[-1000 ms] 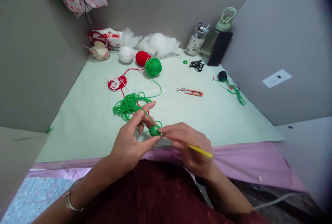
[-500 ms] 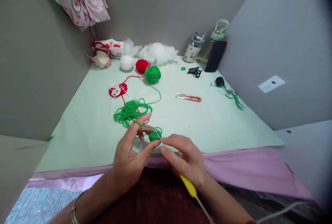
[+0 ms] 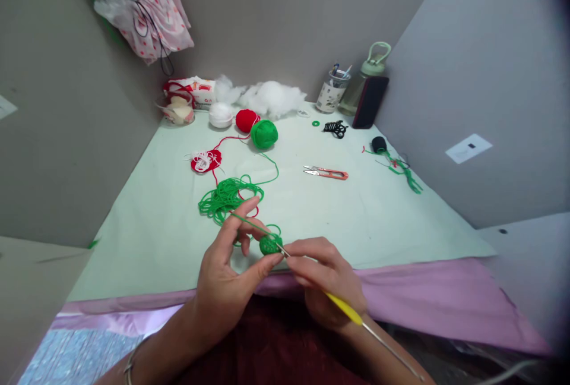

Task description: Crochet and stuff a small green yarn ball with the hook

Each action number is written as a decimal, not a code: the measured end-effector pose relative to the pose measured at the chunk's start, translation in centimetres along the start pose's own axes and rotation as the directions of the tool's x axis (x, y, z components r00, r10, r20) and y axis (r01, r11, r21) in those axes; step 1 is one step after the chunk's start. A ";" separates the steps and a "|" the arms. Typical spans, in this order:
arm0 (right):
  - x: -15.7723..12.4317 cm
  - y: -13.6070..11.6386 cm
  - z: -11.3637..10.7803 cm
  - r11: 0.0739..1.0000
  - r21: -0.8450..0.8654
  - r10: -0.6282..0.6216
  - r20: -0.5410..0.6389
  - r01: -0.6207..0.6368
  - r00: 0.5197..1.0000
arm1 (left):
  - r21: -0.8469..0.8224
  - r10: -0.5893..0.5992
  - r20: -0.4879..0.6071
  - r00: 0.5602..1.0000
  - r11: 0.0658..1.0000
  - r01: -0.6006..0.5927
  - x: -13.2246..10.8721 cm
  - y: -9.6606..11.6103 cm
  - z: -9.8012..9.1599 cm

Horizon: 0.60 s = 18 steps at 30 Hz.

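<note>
Near the table's front edge, my left hand [image 3: 231, 272] pinches a small round green crochet piece [image 3: 270, 245] between thumb and fingers. Green yarn runs taut over its raised index finger. My right hand [image 3: 332, 278] grips a crochet hook [image 3: 345, 308] with a yellow handle, its metal tip at the crochet piece; whether the tip is inside a stitch I cannot tell. The hook's other metal end sticks out past my right wrist. Beyond my left hand lies a loose heap of green yarn [image 3: 225, 198], with a strand leading toward a green yarn ball [image 3: 264, 134].
Orange thread snips [image 3: 332, 173] lie mid-table. Red [image 3: 246, 120] and white [image 3: 221, 115] yarn balls and white stuffing [image 3: 274, 98] sit at the back. Rightward are a black claw clip [image 3: 335, 129], phone [image 3: 370, 103], bottle [image 3: 356, 91] and pen cup [image 3: 332, 94]. Partition walls enclose the table.
The yellow-handled hook has swung to a flatter angle, its rear end farther right. My right hand has turned with it. The camera view has shifted slightly.
</note>
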State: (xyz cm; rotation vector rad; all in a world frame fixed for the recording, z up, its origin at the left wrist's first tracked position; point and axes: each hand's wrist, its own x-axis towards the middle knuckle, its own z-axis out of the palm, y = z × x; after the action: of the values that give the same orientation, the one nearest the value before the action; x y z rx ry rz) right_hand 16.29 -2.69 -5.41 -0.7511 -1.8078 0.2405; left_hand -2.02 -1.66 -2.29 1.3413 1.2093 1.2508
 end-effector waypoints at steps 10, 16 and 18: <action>1.5 -0.8 0.4 0.866 -0.445 -0.231 0.051 0.229 0.972 | -0.133 -0.168 0.039 0.985 0.976 0.172 0.1 0.1 0.2; 1.4 -0.9 0.1 0.885 -0.375 -0.272 0.063 0.275 0.960 | -0.471 -0.304 0.265 0.915 0.788 0.398 0.2 0.4 0.3; 1.4 -1.0 -0.2 0.917 -0.309 -0.247 0.056 0.252 0.967 | -0.543 -0.327 0.321 0.889 0.706 0.455 0.4 0.7 0.2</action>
State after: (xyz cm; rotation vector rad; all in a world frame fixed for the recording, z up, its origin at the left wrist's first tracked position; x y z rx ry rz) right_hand 15.86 -2.65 -3.70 -0.7280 -1.9603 -0.2175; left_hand -1.72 -1.36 -1.53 0.6572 0.7831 1.0282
